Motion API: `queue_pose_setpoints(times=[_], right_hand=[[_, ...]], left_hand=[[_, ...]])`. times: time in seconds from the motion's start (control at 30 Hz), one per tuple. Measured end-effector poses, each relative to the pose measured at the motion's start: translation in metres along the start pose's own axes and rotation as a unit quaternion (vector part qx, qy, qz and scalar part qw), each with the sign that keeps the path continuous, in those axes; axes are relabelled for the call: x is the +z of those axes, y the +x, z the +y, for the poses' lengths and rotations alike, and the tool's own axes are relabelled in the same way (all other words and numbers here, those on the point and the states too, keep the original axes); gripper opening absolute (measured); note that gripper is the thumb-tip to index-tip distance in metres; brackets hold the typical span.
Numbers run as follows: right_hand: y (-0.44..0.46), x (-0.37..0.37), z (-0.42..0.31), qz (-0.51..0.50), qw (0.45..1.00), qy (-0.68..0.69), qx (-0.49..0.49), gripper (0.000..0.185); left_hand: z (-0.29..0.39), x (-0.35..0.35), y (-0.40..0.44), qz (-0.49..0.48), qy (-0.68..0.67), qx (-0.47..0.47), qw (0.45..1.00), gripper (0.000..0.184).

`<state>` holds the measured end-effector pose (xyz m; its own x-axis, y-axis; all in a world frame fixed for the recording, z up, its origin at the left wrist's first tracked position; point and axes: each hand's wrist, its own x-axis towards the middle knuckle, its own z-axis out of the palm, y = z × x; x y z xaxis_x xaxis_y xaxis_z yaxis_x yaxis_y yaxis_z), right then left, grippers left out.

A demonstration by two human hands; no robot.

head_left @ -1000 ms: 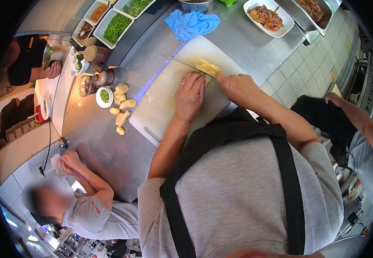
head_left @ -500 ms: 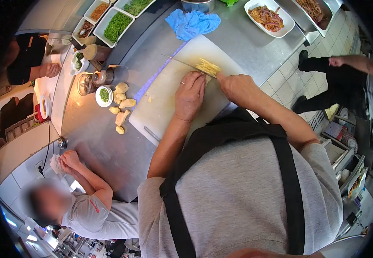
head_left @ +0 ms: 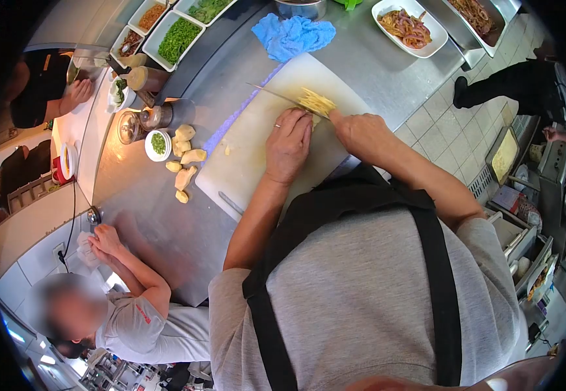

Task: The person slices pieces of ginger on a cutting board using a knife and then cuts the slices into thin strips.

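Observation:
My right hand point(head_left: 360, 135) is wrapped round the handle of a knife point(head_left: 276, 94), whose blade reaches left across the white cutting board point(head_left: 231, 173). Thin yellow strips point(head_left: 317, 102) lie in a small heap on the far side of the blade. On the near side, my left hand point(head_left: 288, 143) is closed, fingertips curled down against the blade, over a pale piece mostly hidden beneath them. Several peeled pale yellow pieces point(head_left: 185, 176) rest on the steel counter left of the board, next to a small white bowl of chopped green point(head_left: 158, 146).
A blue cloth point(head_left: 292, 38) lies beyond the board. A white dish of sliced food point(head_left: 410, 29) sits at the back right. Trays of chopped greens point(head_left: 177, 44) stand at the upper left. One person point(head_left: 146, 319) is at the lower left, another point(head_left: 517, 88) at the right.
My hands and the knife have barely moved. The person at the right has shifted along the floor toward the upper right. The person at the lower left still handles something white, its shape changed.

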<state>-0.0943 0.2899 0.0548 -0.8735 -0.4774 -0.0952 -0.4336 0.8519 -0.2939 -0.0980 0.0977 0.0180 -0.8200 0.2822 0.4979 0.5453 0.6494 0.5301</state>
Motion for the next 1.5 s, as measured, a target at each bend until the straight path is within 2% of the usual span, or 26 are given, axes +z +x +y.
queue_pose_setpoints(times=[0.23, 0.33, 0.63, 0.73, 0.83, 0.93, 1.33, 1.5], right_hand=[[-0.022, -0.023, 0.000, -0.011, 1.000, 0.012, -0.020, 0.009], [-0.018, -0.022, -0.001, -0.063, 0.998, -0.008, 0.007, 0.011], [0.008, 0.005, 0.014, -0.026, 0.994, 0.097, 0.035, 0.015], [0.000, -0.004, 0.021, -0.023, 0.995, 0.088, 0.040, 0.015], [-0.011, -0.016, 0.011, -0.026, 0.999, 0.019, 0.043, 0.012], [-0.023, -0.016, 0.006, -0.010, 1.000, -0.003, 0.016, 0.010], [-0.032, -0.026, 0.001, -0.044, 0.999, -0.013, 0.003, 0.010], [-0.015, -0.002, 0.006, -0.008, 1.000, 0.014, -0.002, 0.009]], left_hand=[[-0.001, 0.002, -0.001, -0.005, 0.003, 0.000, 1.000, 0.015], [-0.001, 0.002, 0.000, -0.002, 0.004, 0.004, 1.000, 0.015], [0.005, -0.003, 0.003, -0.004, 0.034, 0.013, 0.999, 0.016], [0.004, -0.005, -0.001, -0.012, 0.043, 0.020, 0.999, 0.017], [0.001, -0.005, -0.002, -0.018, 0.049, 0.031, 0.998, 0.018], [0.001, -0.004, -0.001, -0.015, 0.059, 0.037, 0.997, 0.018], [-0.002, -0.003, -0.003, -0.011, 0.049, 0.035, 0.998, 0.018], [-0.005, -0.002, -0.004, -0.006, 0.038, 0.040, 0.998, 0.018]])
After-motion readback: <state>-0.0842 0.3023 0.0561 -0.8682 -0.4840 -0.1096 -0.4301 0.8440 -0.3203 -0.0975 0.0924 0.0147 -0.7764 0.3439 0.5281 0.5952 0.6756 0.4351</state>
